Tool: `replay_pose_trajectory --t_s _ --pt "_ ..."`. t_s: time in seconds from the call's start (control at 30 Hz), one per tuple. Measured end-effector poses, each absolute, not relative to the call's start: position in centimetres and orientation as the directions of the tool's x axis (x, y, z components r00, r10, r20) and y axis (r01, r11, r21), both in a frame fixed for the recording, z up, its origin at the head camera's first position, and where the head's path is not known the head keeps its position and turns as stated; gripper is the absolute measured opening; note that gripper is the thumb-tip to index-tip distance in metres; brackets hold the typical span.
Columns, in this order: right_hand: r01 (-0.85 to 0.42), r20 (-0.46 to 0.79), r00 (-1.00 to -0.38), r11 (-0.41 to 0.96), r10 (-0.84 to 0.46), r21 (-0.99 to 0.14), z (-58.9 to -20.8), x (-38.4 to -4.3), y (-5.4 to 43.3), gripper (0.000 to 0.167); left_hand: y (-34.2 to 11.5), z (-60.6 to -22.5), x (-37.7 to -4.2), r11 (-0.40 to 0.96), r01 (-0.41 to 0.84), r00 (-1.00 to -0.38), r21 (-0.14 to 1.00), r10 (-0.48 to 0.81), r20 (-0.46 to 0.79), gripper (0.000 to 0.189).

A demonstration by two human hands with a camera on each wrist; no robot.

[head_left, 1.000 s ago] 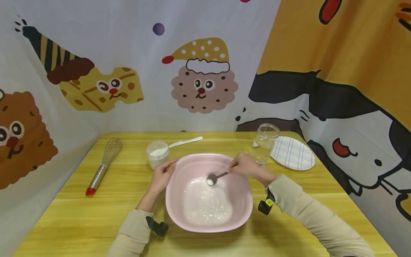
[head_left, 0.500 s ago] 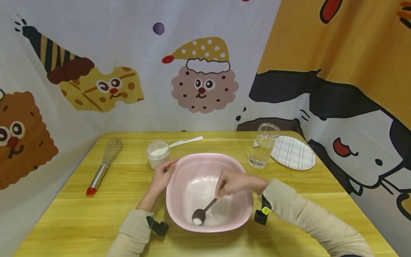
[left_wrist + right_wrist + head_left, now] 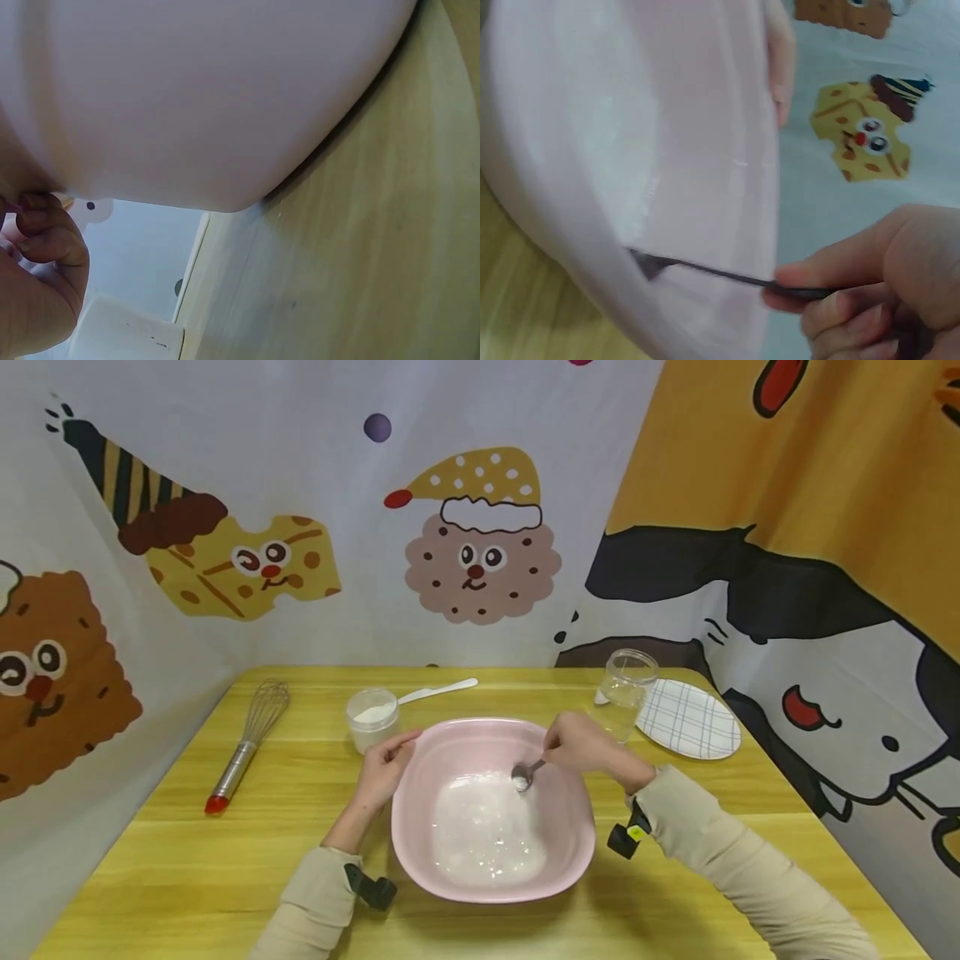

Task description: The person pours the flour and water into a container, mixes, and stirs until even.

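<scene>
A pink basin [image 3: 573, 835] stands on the table with a shallow whitish, glinting liquid in its bottom. My left hand [image 3: 381, 770] grips its rim at the far left; in the left wrist view the fingers [image 3: 54, 244] curl at the edge of the basin wall [image 3: 165, 105]. My right hand [image 3: 583, 745], over the basin's right side, pinches the handle of a dark spoon [image 3: 522, 776]. Something white shows in the spoon's bowl. The right wrist view has the spoon [image 3: 724, 274] slanting into the basin, its handle running back under the fingers.
Behind the basin's left corner stands a clear jar of white powder [image 3: 373, 717], with a white plastic knife [image 3: 442, 690] beside it. A whisk [image 3: 246, 743] lies at the left. Back right are a glass jar of clear liquid [image 3: 624, 697] and a checked plate [image 3: 690, 720].
The spoon swept from the basin's right side toward the near left, then back up to the right side. My left hand stayed at the rim.
</scene>
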State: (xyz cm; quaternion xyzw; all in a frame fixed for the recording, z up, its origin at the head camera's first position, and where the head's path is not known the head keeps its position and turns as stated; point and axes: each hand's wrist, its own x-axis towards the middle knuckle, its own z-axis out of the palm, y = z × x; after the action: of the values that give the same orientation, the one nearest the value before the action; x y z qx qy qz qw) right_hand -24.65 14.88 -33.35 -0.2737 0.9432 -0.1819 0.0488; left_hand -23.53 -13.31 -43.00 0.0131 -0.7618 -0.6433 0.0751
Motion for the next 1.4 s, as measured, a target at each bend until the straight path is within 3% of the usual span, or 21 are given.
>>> replay_pose_trajectory --t_s 0.1,0.3,0.43,0.57,0.67,0.77,0.93,1.07,1.23,1.4 --pt "-0.570 0.127 -0.821 0.780 -0.557 -0.259 -34.3 -24.8 13.9 0.010 -13.2 -43.0 -23.5 0.173 0.074 -0.989 0.982 -0.111 0.094 0.026" --pt "-0.714 0.198 -0.692 0.617 -0.695 -0.331 -36.0 -24.3 11.4 0.015 -13.2 -42.9 -23.4 0.176 0.092 -0.987 0.980 -0.113 0.113 0.026" --pt "-0.697 0.106 -0.651 0.536 -0.752 -0.475 -36.6 -23.7 10.9 0.013 -13.3 -42.9 -23.3 0.163 0.089 -0.987 0.983 -0.117 0.109 0.026" --pt "-0.506 -0.109 -0.655 0.541 -0.748 -0.672 -36.4 -23.0 11.5 0.008 -13.3 -43.0 -23.3 0.172 0.081 -0.988 0.982 -0.113 0.101 0.026" --pt "-0.372 -0.243 -0.638 0.569 -0.730 -0.734 -35.8 -22.6 12.3 0.007 -13.3 -43.1 -23.4 0.185 0.069 -0.989 0.980 -0.119 0.092 0.026" --pt "-0.375 -0.242 -0.676 0.608 -0.696 -0.700 -35.0 -22.6 13.3 0.007 -13.4 -43.2 -23.5 0.191 0.061 -0.989 0.980 -0.124 0.086 0.027" --pt "-0.435 -0.082 -0.814 0.698 -0.575 -0.568 -34.4 -23.4 14.7 0.008 -13.4 -43.1 -23.6 0.190 0.068 -0.989 0.979 -0.119 0.092 0.027" --pt "-0.465 0.022 -0.840 0.698 -0.542 -0.544 -35.6 -23.9 14.6 0.009 -13.3 -43.1 -23.7 0.187 0.065 -0.990 0.980 -0.113 0.088 0.027" --pt "-0.426 -0.068 -0.765 0.583 -0.640 -0.691 -37.3 -23.6 13.1 0.010 -13.3 -43.1 -23.6 0.175 0.060 -0.991 0.983 -0.111 0.081 0.027" --pt "-0.319 -0.264 -0.615 0.541 -0.743 -0.778 -36.6 -22.7 12.8 0.010 -13.4 -43.1 -23.7 0.177 0.062 -0.990 0.982 -0.115 0.083 0.027"
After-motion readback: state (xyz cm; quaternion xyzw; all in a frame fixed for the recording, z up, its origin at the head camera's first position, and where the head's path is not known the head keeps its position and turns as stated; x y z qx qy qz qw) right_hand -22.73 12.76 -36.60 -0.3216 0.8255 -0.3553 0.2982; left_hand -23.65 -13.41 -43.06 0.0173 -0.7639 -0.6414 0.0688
